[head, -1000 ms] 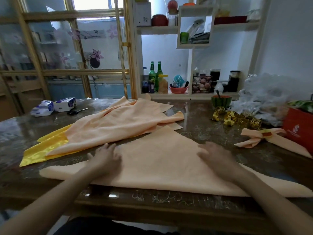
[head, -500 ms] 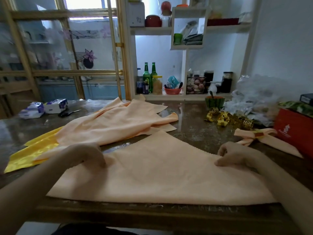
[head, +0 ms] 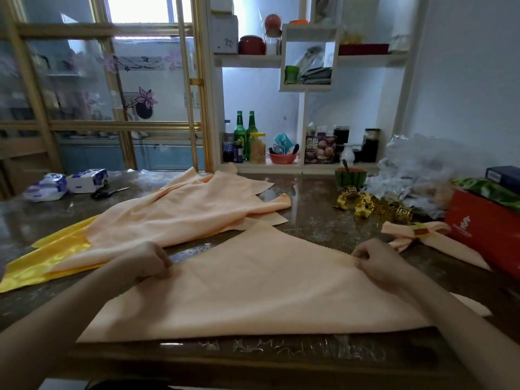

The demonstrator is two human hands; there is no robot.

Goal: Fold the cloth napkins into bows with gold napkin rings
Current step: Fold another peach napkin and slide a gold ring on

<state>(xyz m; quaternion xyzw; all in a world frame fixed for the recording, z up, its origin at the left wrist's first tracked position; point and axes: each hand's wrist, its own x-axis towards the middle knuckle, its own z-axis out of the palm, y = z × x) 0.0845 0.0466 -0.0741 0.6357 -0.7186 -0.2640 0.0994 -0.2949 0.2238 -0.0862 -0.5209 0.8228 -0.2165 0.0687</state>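
Across the lower middle of the head view, a peach napkin (head: 253, 288) lies flat on the dark table (head: 315, 218), folded into a triangle whose tip points away toward the shelves. At its left slanted edge the left hand (head: 146, 261) is curled closed, fingers pinching the cloth. At the right slanted edge the right hand (head: 375, 258) is likewise closed, gripping the fabric there.

Left of centre, a loose pile of peach napkins (head: 180, 215) rests partly over a yellow cloth (head: 42, 263), just beyond the left hand.

At right of centre, gold napkin rings (head: 374, 205) are clustered near a finished bow napkin (head: 419, 233), which lies against a red box (head: 484, 229).
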